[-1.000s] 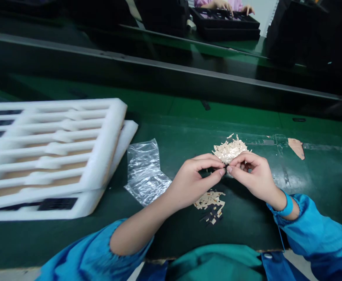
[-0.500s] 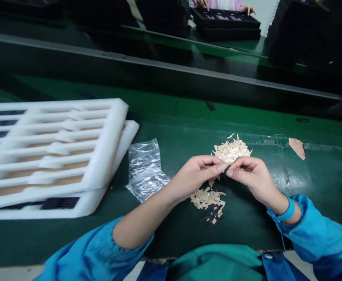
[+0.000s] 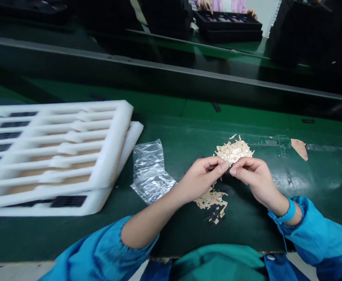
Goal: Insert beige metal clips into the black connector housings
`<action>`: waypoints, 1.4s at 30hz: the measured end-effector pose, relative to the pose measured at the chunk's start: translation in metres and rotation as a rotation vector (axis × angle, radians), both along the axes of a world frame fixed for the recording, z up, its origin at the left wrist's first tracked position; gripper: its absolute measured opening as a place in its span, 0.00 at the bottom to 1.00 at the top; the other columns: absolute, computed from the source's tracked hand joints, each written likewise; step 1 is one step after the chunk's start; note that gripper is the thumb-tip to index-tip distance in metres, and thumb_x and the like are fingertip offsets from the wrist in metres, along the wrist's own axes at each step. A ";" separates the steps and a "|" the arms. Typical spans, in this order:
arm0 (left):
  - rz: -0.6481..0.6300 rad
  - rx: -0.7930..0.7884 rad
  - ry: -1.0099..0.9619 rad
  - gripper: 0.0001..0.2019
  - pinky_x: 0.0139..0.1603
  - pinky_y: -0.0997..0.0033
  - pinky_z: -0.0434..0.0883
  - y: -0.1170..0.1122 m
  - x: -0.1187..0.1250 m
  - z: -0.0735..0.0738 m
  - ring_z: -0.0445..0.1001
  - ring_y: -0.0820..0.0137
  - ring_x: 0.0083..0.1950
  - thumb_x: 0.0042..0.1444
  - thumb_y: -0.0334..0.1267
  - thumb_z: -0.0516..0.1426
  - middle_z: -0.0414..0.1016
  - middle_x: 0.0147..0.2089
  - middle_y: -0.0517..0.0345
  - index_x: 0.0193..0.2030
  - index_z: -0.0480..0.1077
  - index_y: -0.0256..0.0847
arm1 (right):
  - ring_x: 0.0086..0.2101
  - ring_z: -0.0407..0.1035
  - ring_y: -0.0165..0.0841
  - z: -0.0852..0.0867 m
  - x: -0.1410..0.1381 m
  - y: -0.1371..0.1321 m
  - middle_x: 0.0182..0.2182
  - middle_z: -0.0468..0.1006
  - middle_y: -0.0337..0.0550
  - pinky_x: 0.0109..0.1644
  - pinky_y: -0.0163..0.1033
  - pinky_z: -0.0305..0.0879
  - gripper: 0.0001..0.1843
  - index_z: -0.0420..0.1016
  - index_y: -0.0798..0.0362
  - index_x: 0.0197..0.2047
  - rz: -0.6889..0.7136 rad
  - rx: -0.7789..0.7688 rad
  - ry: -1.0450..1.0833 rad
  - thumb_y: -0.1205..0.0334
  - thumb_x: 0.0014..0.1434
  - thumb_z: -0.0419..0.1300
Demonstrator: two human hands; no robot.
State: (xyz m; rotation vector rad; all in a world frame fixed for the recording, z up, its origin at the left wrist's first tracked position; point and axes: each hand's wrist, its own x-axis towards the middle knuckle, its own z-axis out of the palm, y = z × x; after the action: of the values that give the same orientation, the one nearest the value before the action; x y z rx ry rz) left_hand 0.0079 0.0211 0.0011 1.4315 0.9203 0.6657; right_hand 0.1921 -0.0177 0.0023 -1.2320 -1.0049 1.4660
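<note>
My left hand (image 3: pixel 207 171) and my right hand (image 3: pixel 252 173) meet above the green tabletop, fingertips nearly touching. A small black piece (image 3: pixel 230 169) shows at the pinched fingers of my right hand. The left thumb and index finger are pressed together too, on something too small to make out. Just behind the fingertips lies a heap of small cream-coloured flat strips (image 3: pixel 235 150). A looser pile of similar strips (image 3: pixel 210 199) is nearer to me, partly hidden by the left hand, with small black pieces (image 3: pixel 213 216) at its front.
Left of the hands lies a crumpled clear plastic bag (image 3: pixel 150 171). Stacked white foam trays (image 3: pixel 105 156) with slots, some holding black parts, fill the left side. A torn brown scrap (image 3: pixel 300 149) lies to the right. Across the bench, a person's hands rest at a black tray (image 3: pixel 229 29).
The view has shifted a little, so the trays and bag appear farther right. The black piece shows more clearly between my fingertips. Both hands stay pinched together in nearly the same place.
</note>
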 end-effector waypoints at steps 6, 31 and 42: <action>0.147 0.168 0.345 0.17 0.25 0.71 0.62 0.022 -0.042 0.008 0.68 0.69 0.27 0.62 0.54 0.61 0.77 0.30 0.58 0.35 0.78 0.42 | 0.28 0.71 0.33 -0.003 0.004 0.002 0.27 0.84 0.41 0.33 0.38 0.66 0.03 0.85 0.49 0.27 -0.040 0.022 -0.057 0.62 0.48 0.73; 0.183 0.011 0.198 0.17 0.27 0.72 0.67 -0.013 -0.024 0.005 0.71 0.70 0.24 0.68 0.52 0.54 0.72 0.28 0.65 0.55 0.64 0.42 | 0.26 0.73 0.30 -0.015 0.000 0.005 0.26 0.83 0.41 0.27 0.33 0.72 0.07 0.85 0.51 0.27 -0.012 -0.120 0.018 0.58 0.45 0.75; 0.056 -0.364 -0.202 0.25 0.28 0.72 0.73 -0.030 -0.004 -0.009 0.78 0.72 0.26 0.64 0.39 0.57 0.76 0.35 0.62 0.67 0.63 0.38 | 0.28 0.81 0.36 -0.006 0.003 0.008 0.23 0.82 0.41 0.27 0.33 0.74 0.10 0.83 0.53 0.27 -0.074 -0.182 -0.012 0.56 0.46 0.75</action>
State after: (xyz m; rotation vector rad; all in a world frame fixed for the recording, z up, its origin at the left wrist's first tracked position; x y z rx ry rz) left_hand 0.0043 -0.0094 -0.0079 0.9996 0.8728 0.6346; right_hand 0.1948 -0.0101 -0.0041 -1.3941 -0.8385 1.5196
